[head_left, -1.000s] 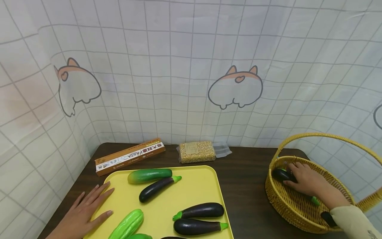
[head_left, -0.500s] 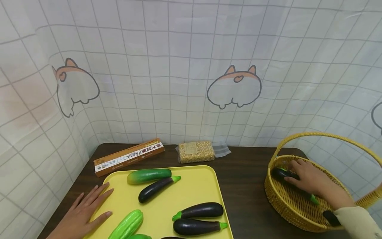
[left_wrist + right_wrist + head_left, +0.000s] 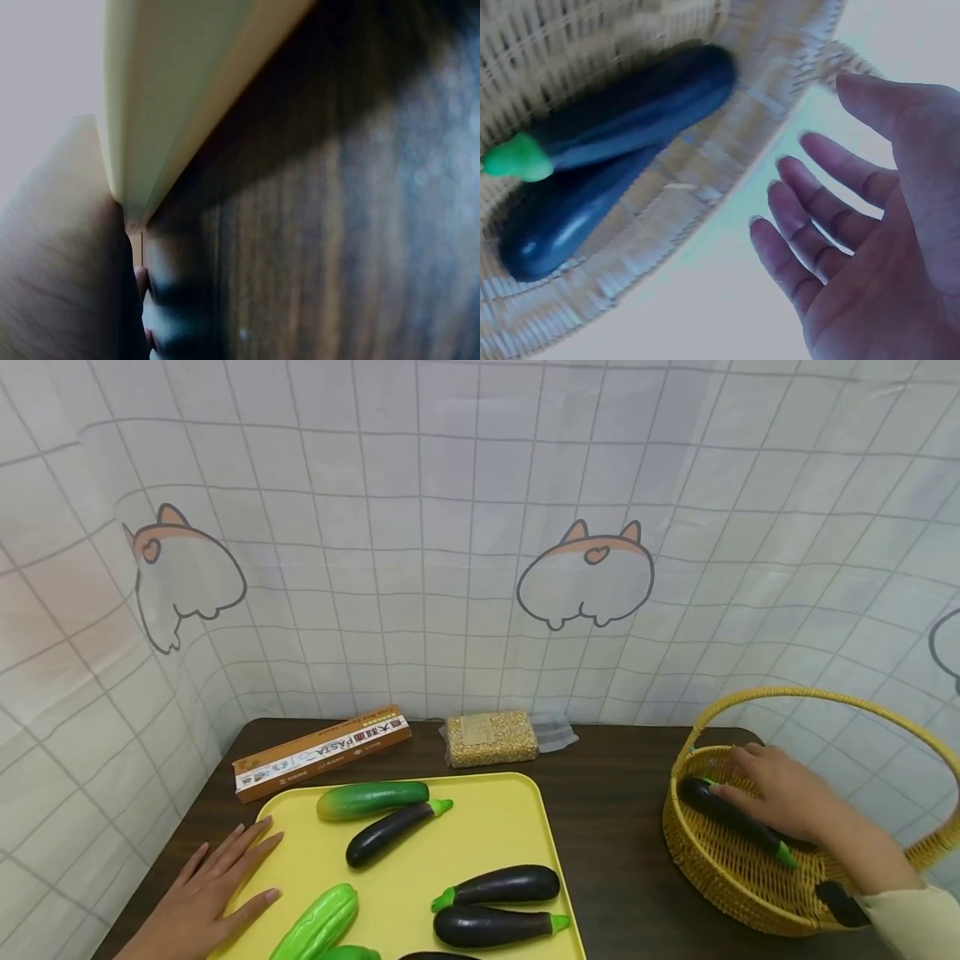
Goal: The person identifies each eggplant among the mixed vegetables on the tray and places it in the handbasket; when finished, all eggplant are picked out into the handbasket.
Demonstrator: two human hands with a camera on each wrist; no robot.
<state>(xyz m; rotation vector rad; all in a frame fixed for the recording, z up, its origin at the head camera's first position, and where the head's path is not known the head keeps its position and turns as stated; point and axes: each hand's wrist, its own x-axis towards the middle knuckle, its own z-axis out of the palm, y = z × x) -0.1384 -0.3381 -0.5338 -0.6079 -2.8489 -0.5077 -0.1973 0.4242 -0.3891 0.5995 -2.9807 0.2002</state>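
Note:
My left hand (image 3: 202, 897) rests with spread fingers on the left edge of the yellow tray (image 3: 487, 822). In the left wrist view the tray's side (image 3: 169, 97) rises close beside my forearm. My right hand (image 3: 780, 793) is over the wicker basket (image 3: 686, 860), its fingers relaxed and holding nothing. Inside the basket lie two eggplants, one dark with a green stem (image 3: 637, 109) and the other (image 3: 570, 217) crossing under it. Several more eggplants, such as this one (image 3: 506, 885), lie on the tray with a green cucumber (image 3: 372, 799) and a light green ridged gourd (image 3: 318, 922).
A long pasta box (image 3: 322, 753) and a clear bag of yellow grains (image 3: 492, 739) lie along the back of the dark wooden table (image 3: 615, 827). The basket's tall handle (image 3: 810, 695) arches over my right arm. A checked curtain (image 3: 420, 527) hangs behind.
My right hand has let go of an eggplant in the basket and lifted slightly up and right. The left hand stays on the tray edge.

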